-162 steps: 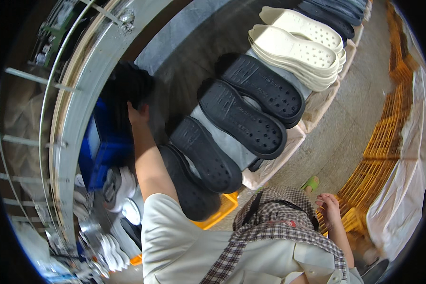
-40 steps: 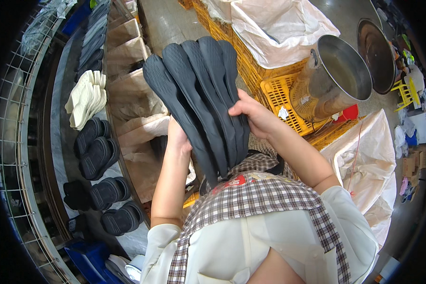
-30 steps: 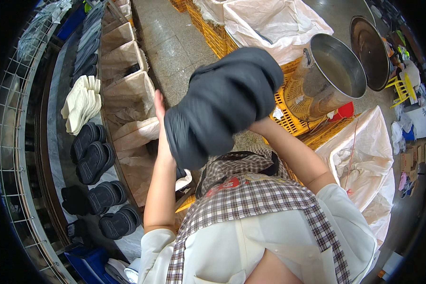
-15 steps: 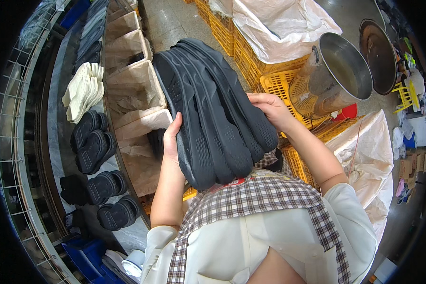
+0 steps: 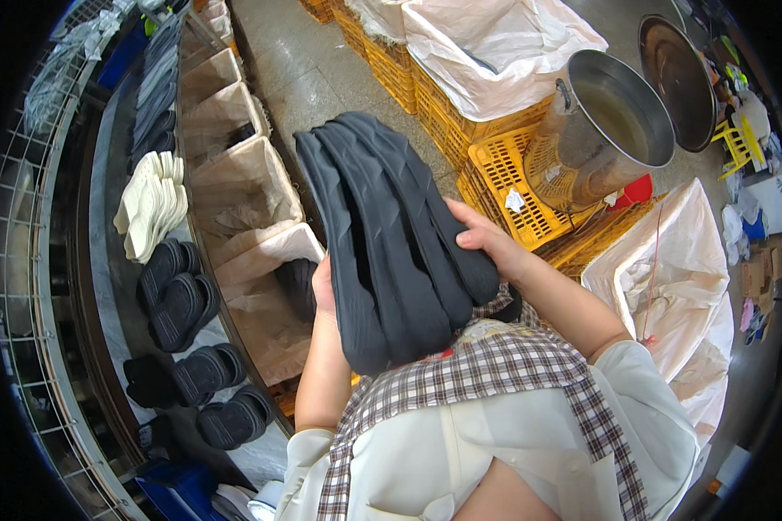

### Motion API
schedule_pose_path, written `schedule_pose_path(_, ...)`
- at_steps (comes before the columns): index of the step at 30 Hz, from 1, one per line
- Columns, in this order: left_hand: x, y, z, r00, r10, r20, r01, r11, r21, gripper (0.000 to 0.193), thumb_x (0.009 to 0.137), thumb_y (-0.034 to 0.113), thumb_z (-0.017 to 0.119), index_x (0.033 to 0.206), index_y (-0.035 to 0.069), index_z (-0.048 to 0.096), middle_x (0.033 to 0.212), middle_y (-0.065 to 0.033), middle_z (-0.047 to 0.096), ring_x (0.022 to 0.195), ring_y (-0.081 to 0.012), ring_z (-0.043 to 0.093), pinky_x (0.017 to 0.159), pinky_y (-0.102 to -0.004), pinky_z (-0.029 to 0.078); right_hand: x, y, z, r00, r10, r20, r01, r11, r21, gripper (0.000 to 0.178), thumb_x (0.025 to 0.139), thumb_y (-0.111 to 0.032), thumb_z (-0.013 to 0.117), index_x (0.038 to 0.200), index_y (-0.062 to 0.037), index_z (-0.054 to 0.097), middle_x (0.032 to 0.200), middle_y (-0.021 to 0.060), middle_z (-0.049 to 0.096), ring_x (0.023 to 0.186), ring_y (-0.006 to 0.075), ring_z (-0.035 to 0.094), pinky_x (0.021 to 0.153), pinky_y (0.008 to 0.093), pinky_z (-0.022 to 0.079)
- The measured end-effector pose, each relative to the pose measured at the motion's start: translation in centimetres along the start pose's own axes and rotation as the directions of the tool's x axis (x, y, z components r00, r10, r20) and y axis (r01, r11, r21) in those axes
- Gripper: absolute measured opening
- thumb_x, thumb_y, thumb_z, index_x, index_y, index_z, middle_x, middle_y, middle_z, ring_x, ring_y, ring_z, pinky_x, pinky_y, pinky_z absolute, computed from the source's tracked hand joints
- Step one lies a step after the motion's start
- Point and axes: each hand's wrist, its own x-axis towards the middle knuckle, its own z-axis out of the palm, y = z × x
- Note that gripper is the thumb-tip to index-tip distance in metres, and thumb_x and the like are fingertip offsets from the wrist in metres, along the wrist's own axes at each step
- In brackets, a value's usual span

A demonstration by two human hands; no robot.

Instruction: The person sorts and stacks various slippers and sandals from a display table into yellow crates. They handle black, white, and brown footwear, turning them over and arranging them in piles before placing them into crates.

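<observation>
A stack of several black shoe soles (image 5: 397, 247) is held up in front of my chest, their long edges side by side. My left hand (image 5: 323, 285) presses against the stack's left side, its fingers mostly hidden behind the soles. Gripping the right end is my right hand (image 5: 487, 239), thumb on the near face and the other fingers out of sight. Below the stack shows my checked apron (image 5: 460, 365). Close to my left forearm, more black soles (image 5: 297, 282) lie in a lined bin (image 5: 261, 334).
On the left bench stand cream soles (image 5: 152, 204) and black slippers (image 5: 182, 304). A row of lined bins (image 5: 239, 178) runs beside it. At right are yellow crates (image 5: 504, 187), a large metal pot (image 5: 573, 156), a round brown lid (image 5: 679, 82) and white sacking (image 5: 669, 269).
The stack has come slightly lower and tilted, so its faces show differently. Both hands keep hold of it. The surroundings have shifted a little with my head.
</observation>
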Motion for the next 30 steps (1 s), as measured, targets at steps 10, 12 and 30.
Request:
schedule_pose_path(10,2.8,-2.1,7.2,0.989,0.111,-0.094,-0.054,0.880,0.472,0.071,0.083,0.007,0.058,0.144,0.012,0.021,0.135,-0.0153,0.043,0.119,-0.0302,0.049,0.099,-0.0424,0.043,2.2,0.0,-5.5,0.995,0.029,-0.094,-0.074,0.848,-0.524,0.085,0.083,-0.049,0.062,0.140,0.0039,0.027,0.138,0.0172,0.040,0.126,0.0211,0.040,0.106,0.0320,0.031)
schedule_pose_path(12,4.4,-4.1,8.3,0.972,0.166,-0.168,-0.051,0.841,0.539,0.074,0.084,0.007,0.059,0.145,0.015,0.018,0.135,-0.0130,0.042,0.119,-0.0279,0.048,0.097,-0.0407,0.044,3.1,0.3,-7.9,1.000,0.002,-0.030,-0.016,0.880,-0.475,0.094,0.078,-0.059,0.064,0.139,0.0033,0.029,0.136,0.0154,0.043,0.124,0.0207,0.043,0.104,0.0326,0.034)
schedule_pose_path(30,17.8,-0.3,9.7,0.431,-0.718,-0.547,0.179,-0.526,0.831,0.097,0.063,0.019,0.086,0.138,-0.008,0.031,0.132,-0.0204,0.048,0.123,-0.0263,0.045,0.104,-0.0340,0.035,0.3,8.2,-17.4,0.895,0.351,0.275,-0.302,0.931,-0.205,0.059,0.092,-0.050,0.050,0.128,-0.0035,0.048,0.122,0.0084,0.058,0.105,0.0180,0.056,0.091,0.0357,0.046)
